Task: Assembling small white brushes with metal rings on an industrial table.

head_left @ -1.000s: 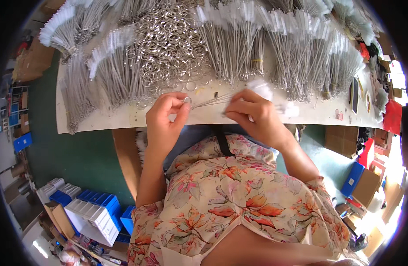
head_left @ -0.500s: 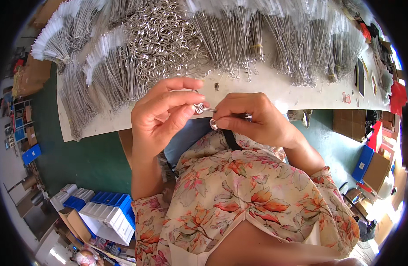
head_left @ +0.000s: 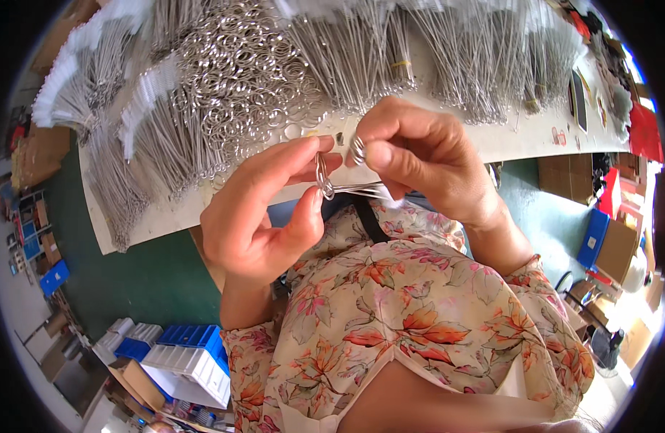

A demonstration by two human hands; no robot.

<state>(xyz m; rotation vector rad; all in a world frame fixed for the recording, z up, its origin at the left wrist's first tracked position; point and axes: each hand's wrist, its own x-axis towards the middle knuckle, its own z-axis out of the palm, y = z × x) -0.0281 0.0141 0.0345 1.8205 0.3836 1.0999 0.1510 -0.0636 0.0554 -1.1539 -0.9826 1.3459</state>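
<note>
Between the thumb and fingers of my left hand (head_left: 257,209) is a metal ring (head_left: 321,172), held upright. The looped ends of several thin wire brushes (head_left: 361,189) meet at the lower part of this ring, and their stems run right, beneath my right hand (head_left: 437,162). A blurred white tip shows under that hand. My right thumb and index finger pinch a small stack of metal rings (head_left: 358,151). Whether the lower right fingers also grip the brush stems is hidden. Both hands are above my lap, at the table's near edge.
A large heap of metal rings (head_left: 238,79) lies on the white table (head_left: 520,148). Bundles of wire brushes (head_left: 347,61) with white bristles flank it. A dark flat object (head_left: 579,101) lies at the right. White and blue bins (head_left: 195,361) stand on the lower left floor.
My right hand has risen with its rings, away from the ring in my left hand. My left fingers have straightened, showing that ring upright. The view has shifted slightly.
</note>
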